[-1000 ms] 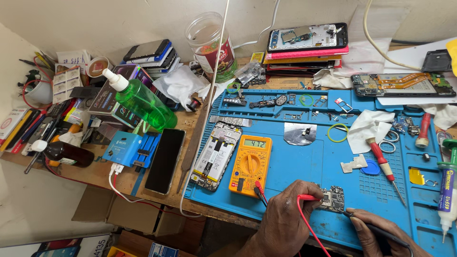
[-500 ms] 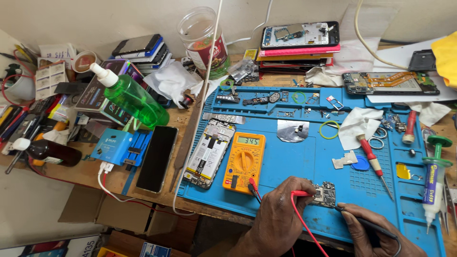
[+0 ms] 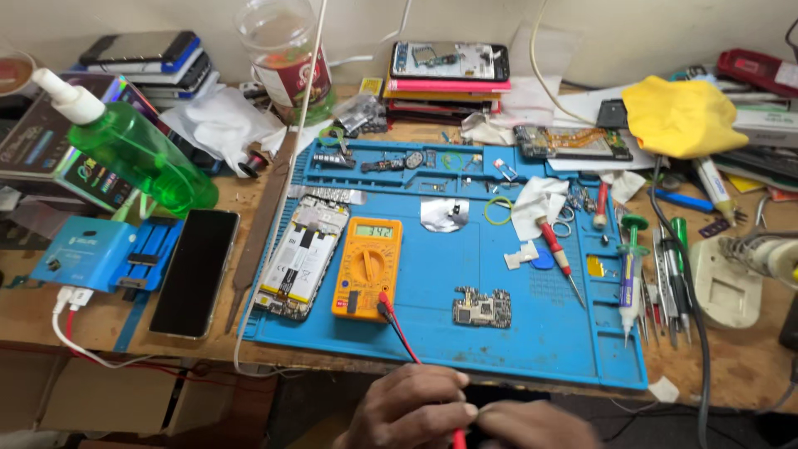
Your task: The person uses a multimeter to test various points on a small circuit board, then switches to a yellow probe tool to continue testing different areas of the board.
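Note:
My left hand [image 3: 416, 407] is at the bottom edge, off the front of the blue work mat [image 3: 532, 349], with its fingers closed on a red probe [image 3: 458, 437]. Red and black leads [image 3: 399, 328] run from it up to the orange multimeter [image 3: 366, 268]. My right hand [image 3: 532, 426] lies against the left one, mostly cut off by the frame, so what it holds is hidden. A small phone circuit board [image 3: 481, 308] lies bare on the mat, above and apart from both hands.
An opened phone [image 3: 301, 256] lies left of the meter, with a black phone [image 3: 195, 270] beside it. There is a green spray bottle [image 3: 137, 154] at left. Screwdrivers [image 3: 559, 254], a syringe [image 3: 629, 278] and tweezers lie at right, and a yellow cloth [image 3: 682, 115] at back right.
Both hands have pulled back from the circuit board to the table's front edge, taking the probes off the board. The view has shifted right.

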